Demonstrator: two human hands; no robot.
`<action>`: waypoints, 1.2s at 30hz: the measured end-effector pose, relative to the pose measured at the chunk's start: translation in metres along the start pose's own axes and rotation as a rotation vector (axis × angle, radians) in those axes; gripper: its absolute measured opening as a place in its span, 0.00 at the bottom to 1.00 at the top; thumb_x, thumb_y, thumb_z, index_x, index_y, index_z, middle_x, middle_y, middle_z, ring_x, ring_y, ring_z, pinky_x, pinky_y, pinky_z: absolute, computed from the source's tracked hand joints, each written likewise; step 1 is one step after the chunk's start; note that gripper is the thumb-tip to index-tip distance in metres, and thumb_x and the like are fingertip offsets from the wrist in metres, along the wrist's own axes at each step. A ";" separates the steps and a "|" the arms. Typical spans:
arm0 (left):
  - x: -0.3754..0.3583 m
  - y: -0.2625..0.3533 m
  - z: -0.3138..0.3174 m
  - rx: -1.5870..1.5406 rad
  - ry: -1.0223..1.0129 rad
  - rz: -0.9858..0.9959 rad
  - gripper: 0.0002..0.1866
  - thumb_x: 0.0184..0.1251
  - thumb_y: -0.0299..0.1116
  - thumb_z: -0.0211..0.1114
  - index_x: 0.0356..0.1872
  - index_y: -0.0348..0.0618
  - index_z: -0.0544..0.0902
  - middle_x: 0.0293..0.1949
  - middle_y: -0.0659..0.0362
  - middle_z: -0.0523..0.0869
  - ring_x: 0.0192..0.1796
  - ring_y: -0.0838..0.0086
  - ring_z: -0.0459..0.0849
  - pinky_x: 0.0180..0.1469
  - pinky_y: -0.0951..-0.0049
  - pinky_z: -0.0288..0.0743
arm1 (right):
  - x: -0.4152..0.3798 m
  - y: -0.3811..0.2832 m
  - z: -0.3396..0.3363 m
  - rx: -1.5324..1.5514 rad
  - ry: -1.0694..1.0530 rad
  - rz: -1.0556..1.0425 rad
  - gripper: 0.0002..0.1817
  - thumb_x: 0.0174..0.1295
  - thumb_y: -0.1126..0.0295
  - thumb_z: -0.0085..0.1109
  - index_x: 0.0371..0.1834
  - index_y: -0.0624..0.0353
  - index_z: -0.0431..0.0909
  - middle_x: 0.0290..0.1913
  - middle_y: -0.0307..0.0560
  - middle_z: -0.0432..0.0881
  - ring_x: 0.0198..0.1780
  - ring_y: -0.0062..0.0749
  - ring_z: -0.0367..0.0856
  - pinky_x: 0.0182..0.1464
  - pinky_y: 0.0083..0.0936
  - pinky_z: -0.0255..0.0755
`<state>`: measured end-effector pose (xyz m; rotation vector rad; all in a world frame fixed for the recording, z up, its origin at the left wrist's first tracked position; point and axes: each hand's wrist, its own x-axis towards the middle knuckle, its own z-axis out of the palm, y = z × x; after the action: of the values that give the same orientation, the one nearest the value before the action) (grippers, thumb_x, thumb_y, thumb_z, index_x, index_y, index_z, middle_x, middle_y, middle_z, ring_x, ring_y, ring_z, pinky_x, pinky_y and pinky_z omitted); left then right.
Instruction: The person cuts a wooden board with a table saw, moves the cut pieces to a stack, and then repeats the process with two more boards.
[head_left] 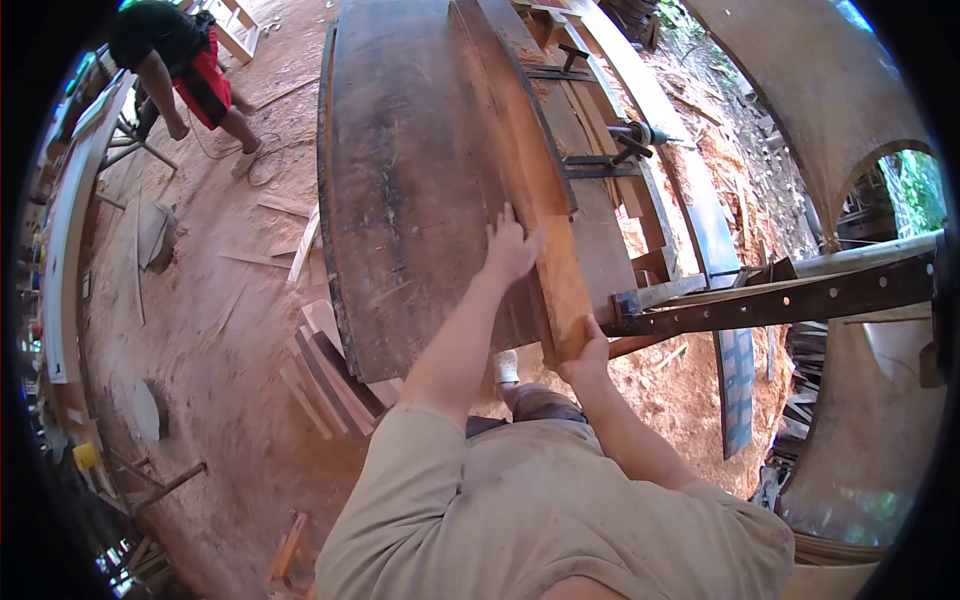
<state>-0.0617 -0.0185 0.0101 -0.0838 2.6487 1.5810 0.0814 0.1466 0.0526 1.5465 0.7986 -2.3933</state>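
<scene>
A long reddish wooden board lies lengthwise on the dark, worn bench top, its near end at the bench's front edge. My right hand is closed round that near end, thumb along its upper face. Farther up, my left hand rests at the board's left side, its fingers stretched forward on or just above the bench top; the fingertips are slightly blurred. Beyond it, a long upright wooden strip runs along the bench beside the board.
Metal screw clamps stand right of the board. A dark perforated metal bar juts in from the right. Loose wood strips lie on the dusty ground to the left. A person in red-and-black shorts bends over at the upper left.
</scene>
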 end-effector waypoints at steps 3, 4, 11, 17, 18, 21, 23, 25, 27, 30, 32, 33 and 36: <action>-0.072 0.002 -0.003 -0.264 -0.035 0.172 0.52 0.63 0.43 0.66 0.76 0.22 0.46 0.74 0.33 0.63 0.78 0.48 0.60 0.79 0.60 0.49 | -0.016 0.000 0.024 -0.077 0.050 -0.040 0.24 0.72 0.49 0.50 0.65 0.47 0.72 0.62 0.45 0.77 0.60 0.47 0.77 0.57 0.55 0.73; -0.094 0.005 -0.005 -0.306 -0.077 0.197 0.54 0.59 0.40 0.69 0.76 0.22 0.45 0.73 0.33 0.65 0.76 0.48 0.63 0.78 0.61 0.53 | -0.013 0.000 0.027 -0.082 0.042 -0.036 0.24 0.72 0.49 0.50 0.65 0.47 0.72 0.62 0.45 0.77 0.60 0.47 0.77 0.57 0.55 0.73; -0.162 0.011 0.003 -0.055 -0.269 0.319 0.35 0.47 0.34 0.67 0.60 0.25 0.78 0.76 0.31 0.54 0.75 0.43 0.62 0.77 0.44 0.53 | 0.029 -0.005 0.033 -0.049 -0.177 -0.030 0.28 0.74 0.52 0.46 0.70 0.57 0.68 0.65 0.52 0.74 0.66 0.53 0.73 0.71 0.51 0.65; -0.157 0.017 0.015 0.030 -0.195 0.307 0.27 0.52 0.41 0.73 0.48 0.28 0.85 0.77 0.31 0.51 0.74 0.42 0.63 0.77 0.44 0.55 | 0.040 -0.031 -0.005 -0.328 -0.361 -0.017 0.25 0.71 0.52 0.51 0.65 0.54 0.72 0.56 0.49 0.80 0.55 0.48 0.80 0.51 0.45 0.74; -0.153 0.009 0.022 0.043 -0.165 0.288 0.27 0.52 0.41 0.75 0.45 0.26 0.84 0.77 0.33 0.51 0.70 0.41 0.68 0.76 0.45 0.56 | 0.033 -0.039 -0.018 -0.522 -0.289 -0.021 0.25 0.69 0.53 0.54 0.64 0.53 0.72 0.53 0.48 0.81 0.52 0.46 0.80 0.47 0.42 0.74; -0.150 0.010 0.018 0.055 -0.094 0.286 0.21 0.55 0.40 0.76 0.34 0.26 0.84 0.77 0.36 0.52 0.63 0.43 0.78 0.76 0.48 0.58 | -0.007 -0.041 -0.032 -0.926 -0.166 -0.372 0.30 0.59 0.61 0.62 0.65 0.55 0.71 0.46 0.52 0.80 0.48 0.48 0.80 0.46 0.43 0.74; -0.145 0.013 0.009 0.116 -0.248 0.201 0.20 0.54 0.41 0.77 0.27 0.29 0.84 0.77 0.37 0.53 0.62 0.47 0.79 0.76 0.48 0.57 | -0.019 -0.044 -0.036 -1.585 -0.286 -1.646 0.34 0.56 0.68 0.61 0.69 0.58 0.68 0.44 0.57 0.79 0.47 0.52 0.80 0.49 0.46 0.74; -0.145 0.015 0.010 0.101 -0.223 0.207 0.19 0.53 0.41 0.76 0.22 0.32 0.83 0.77 0.37 0.54 0.60 0.49 0.81 0.77 0.48 0.55 | -0.027 -0.057 -0.025 -1.721 -0.401 -1.506 0.37 0.54 0.72 0.60 0.72 0.59 0.65 0.43 0.60 0.78 0.47 0.57 0.79 0.56 0.48 0.73; -0.146 0.018 0.009 0.119 -0.200 0.197 0.18 0.53 0.41 0.76 0.23 0.32 0.84 0.77 0.37 0.56 0.59 0.50 0.82 0.78 0.47 0.52 | -0.030 -0.061 -0.010 -2.081 -0.387 -1.469 0.37 0.54 0.72 0.61 0.72 0.57 0.66 0.45 0.61 0.79 0.49 0.59 0.79 0.58 0.48 0.72; -0.143 0.024 0.005 0.185 -0.275 0.182 0.16 0.56 0.42 0.73 0.32 0.35 0.87 0.76 0.33 0.54 0.73 0.54 0.69 0.78 0.43 0.48 | -0.022 -0.069 0.001 -2.155 -0.419 -1.498 0.37 0.53 0.72 0.62 0.71 0.56 0.68 0.45 0.61 0.80 0.49 0.58 0.79 0.58 0.48 0.73; -0.143 0.026 0.004 0.195 -0.273 0.183 0.16 0.56 0.42 0.73 0.31 0.36 0.87 0.76 0.32 0.55 0.74 0.55 0.68 0.78 0.43 0.47 | -0.029 -0.072 0.005 -2.174 -0.454 -1.528 0.36 0.52 0.72 0.62 0.70 0.57 0.69 0.45 0.60 0.80 0.49 0.58 0.80 0.57 0.48 0.73; -0.142 0.027 0.003 0.210 -0.274 0.186 0.16 0.55 0.42 0.73 0.31 0.37 0.87 0.75 0.31 0.55 0.74 0.55 0.68 0.79 0.43 0.46 | -0.031 -0.074 0.007 -2.187 -0.486 -1.558 0.36 0.51 0.72 0.62 0.69 0.58 0.70 0.44 0.60 0.80 0.49 0.57 0.80 0.56 0.47 0.74; -0.140 0.022 0.005 0.188 -0.244 0.229 0.15 0.54 0.40 0.72 0.30 0.36 0.87 0.74 0.29 0.58 0.72 0.55 0.71 0.79 0.43 0.45 | -0.026 -0.077 0.011 -2.187 -0.521 -1.489 0.35 0.51 0.72 0.64 0.68 0.59 0.71 0.44 0.60 0.80 0.49 0.57 0.80 0.56 0.46 0.74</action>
<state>0.0764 -0.0008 0.0380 0.4078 2.6678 1.2872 0.0512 0.2020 0.1053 -0.7728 2.9243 -0.3421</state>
